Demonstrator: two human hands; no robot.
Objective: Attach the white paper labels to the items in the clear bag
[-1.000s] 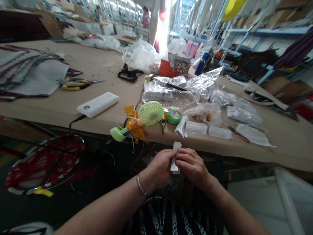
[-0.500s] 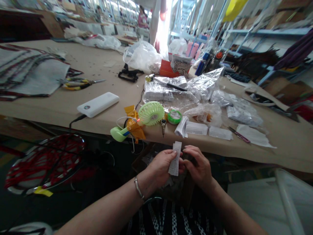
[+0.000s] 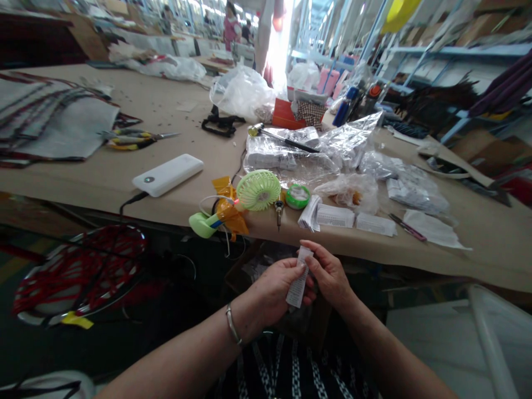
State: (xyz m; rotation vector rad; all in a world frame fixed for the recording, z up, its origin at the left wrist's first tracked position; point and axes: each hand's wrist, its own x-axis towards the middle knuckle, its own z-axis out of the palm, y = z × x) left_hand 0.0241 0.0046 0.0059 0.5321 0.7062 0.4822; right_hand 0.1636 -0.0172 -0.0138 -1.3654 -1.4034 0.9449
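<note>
Printed paper strips [image 3: 296, 291] are held upright in front of me, just below the table's front edge. My left hand [image 3: 274, 291] is closed on them, thumb on top. My right hand [image 3: 330, 274] pinches their upper end between thumb and fingers. On the table above my hands are a folded stack of labels [image 3: 308, 214], more printed labels [image 3: 334, 216] and a green round container [image 3: 297, 196]. A green fan [image 3: 258, 190] with orange tape stands left of them, beside a small metal-tipped tool [image 3: 279, 213].
A white power bank [image 3: 168, 175] and yellow-handled pliers [image 3: 131, 138] lie at the left of the table [image 3: 187, 130]. Behind the labels are plastic-wrapped bundles [image 3: 270, 155] with a hammer [image 3: 286, 141] on top. A pink cutter [image 3: 407, 227] rests at right.
My right hand has moved left and closed on the upper end of the paper strips, which now line up more evenly.
</note>
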